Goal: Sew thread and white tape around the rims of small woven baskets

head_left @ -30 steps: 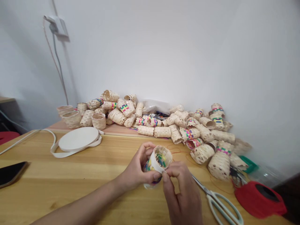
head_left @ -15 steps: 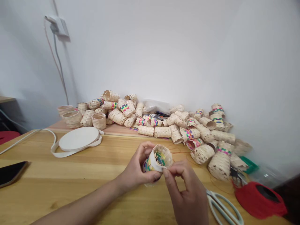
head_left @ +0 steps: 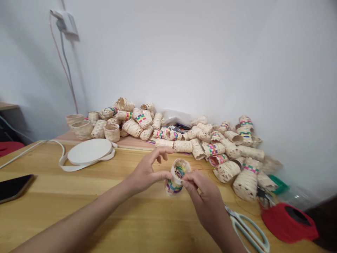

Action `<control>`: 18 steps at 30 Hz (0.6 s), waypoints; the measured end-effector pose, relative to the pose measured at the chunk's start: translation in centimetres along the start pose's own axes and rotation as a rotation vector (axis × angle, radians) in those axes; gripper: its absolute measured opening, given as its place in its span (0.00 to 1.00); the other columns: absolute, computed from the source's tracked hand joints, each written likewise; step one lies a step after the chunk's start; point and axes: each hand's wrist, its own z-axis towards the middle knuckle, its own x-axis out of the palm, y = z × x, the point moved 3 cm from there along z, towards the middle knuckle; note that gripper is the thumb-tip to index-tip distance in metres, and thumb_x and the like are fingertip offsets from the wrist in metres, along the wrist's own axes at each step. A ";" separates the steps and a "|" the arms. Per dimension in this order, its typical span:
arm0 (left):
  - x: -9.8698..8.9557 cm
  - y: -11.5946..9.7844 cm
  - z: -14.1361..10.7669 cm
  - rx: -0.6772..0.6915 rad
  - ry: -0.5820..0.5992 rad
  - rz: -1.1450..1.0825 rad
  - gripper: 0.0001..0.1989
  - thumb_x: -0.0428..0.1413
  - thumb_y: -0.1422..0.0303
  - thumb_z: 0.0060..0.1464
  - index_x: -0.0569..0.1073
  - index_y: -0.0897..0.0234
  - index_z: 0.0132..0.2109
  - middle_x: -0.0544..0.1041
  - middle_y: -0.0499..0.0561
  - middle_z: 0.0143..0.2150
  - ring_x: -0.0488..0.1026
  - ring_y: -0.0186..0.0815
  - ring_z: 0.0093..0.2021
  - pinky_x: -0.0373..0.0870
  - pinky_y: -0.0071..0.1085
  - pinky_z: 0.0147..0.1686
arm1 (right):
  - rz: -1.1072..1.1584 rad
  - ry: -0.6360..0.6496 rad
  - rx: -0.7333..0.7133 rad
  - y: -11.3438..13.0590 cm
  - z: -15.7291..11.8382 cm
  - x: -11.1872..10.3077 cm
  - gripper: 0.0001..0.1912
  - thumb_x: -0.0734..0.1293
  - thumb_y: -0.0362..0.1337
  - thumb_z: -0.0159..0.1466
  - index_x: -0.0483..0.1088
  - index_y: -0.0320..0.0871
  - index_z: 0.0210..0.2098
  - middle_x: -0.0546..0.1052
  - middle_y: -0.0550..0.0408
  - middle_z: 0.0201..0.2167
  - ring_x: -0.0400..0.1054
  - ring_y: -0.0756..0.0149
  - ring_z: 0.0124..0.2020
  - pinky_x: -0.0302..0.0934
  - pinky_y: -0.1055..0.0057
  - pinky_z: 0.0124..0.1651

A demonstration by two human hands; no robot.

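A small woven basket [head_left: 173,188] with coloured bands and a white strip round its rim is in front of me, its mouth tilted toward me. My right hand [head_left: 204,196] pinches the rim at the near right side, thumb against fingers. My left hand [head_left: 147,170] is spread beside the basket, fingers raised and apart; its thumb reaches to the rim's left edge, and whether it touches I cannot tell. Scissors [head_left: 249,228] with pale handles lie right of my right hand. A roll of white tape [head_left: 89,151] lies flat at the left.
Several woven baskets [head_left: 181,146] are heaped along the wall. A phone [head_left: 15,188] lies at the left edge, near a white cable [head_left: 23,154]. A red object with a black patch [head_left: 289,223] sits at the right, beside a green piece [head_left: 280,184].
My left hand has let go of the basket and opened, moving slightly up and left. The basket now stands more upright, with my right hand still pinching its rim.
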 end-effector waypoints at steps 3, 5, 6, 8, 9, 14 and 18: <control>-0.9 -2.0 0.0 0.127 0.119 0.195 0.14 0.58 0.66 0.57 0.72 0.62 0.50 0.75 0.54 0.51 0.73 0.33 0.43 0.67 0.26 0.39 | 0.022 0.088 -0.006 -0.8 0.5 0.5 0.09 0.60 0.33 0.67 0.68 0.45 0.30 0.72 0.58 0.27 0.66 0.68 0.30 0.56 0.74 0.33; -1.0 -2.7 -0.3 0.184 0.196 0.247 0.10 0.55 0.69 0.60 0.73 0.63 0.49 0.75 0.54 0.53 0.73 0.34 0.50 0.68 0.27 0.47 | 0.030 0.116 -0.023 -0.9 0.7 0.8 0.09 0.60 0.33 0.67 0.67 0.45 0.31 0.72 0.58 0.28 0.66 0.68 0.30 0.56 0.74 0.33; -1.1 -2.8 -0.6 0.193 0.218 0.259 0.10 0.53 0.70 0.61 0.74 0.64 0.49 0.74 0.55 0.54 0.72 0.35 0.53 0.67 0.29 0.51 | 0.030 0.131 -0.037 -0.8 0.8 1.0 0.09 0.59 0.33 0.68 0.67 0.45 0.31 0.72 0.58 0.28 0.66 0.68 0.30 0.56 0.74 0.33; -1.4 -2.6 -1.1 0.182 0.254 0.270 0.11 0.51 0.70 0.62 0.74 0.65 0.50 0.73 0.56 0.56 0.70 0.36 0.56 0.65 0.30 0.55 | 0.021 0.171 -0.074 -0.5 1.0 1.3 0.09 0.59 0.33 0.68 0.67 0.45 0.31 0.71 0.58 0.27 0.66 0.67 0.30 0.56 0.74 0.33; -1.5 -2.5 -1.4 0.168 0.281 0.271 0.12 0.51 0.70 0.62 0.74 0.65 0.50 0.73 0.56 0.55 0.70 0.36 0.56 0.64 0.30 0.55 | 0.017 0.196 -0.095 -0.3 1.0 1.6 0.10 0.59 0.33 0.68 0.67 0.45 0.31 0.71 0.58 0.27 0.66 0.67 0.30 0.56 0.73 0.33; -1.6 -1.6 -2.8 0.034 0.390 0.295 0.10 0.54 0.66 0.60 0.76 0.66 0.44 0.79 0.52 0.42 0.75 0.33 0.44 0.67 0.24 0.45 | 0.010 0.276 -0.203 -0.1 0.9 3.2 0.10 0.58 0.35 0.69 0.67 0.45 0.32 0.71 0.57 0.28 0.66 0.67 0.31 0.56 0.73 0.34; -1.4 -0.7 -3.7 -0.079 0.335 0.246 0.07 0.57 0.68 0.58 0.77 0.67 0.37 0.78 0.51 0.37 0.74 0.32 0.38 0.65 0.22 0.38 | -0.016 0.258 -0.243 -0.8 0.5 4.7 0.11 0.58 0.37 0.70 0.67 0.44 0.32 0.71 0.56 0.27 0.65 0.67 0.31 0.55 0.72 0.33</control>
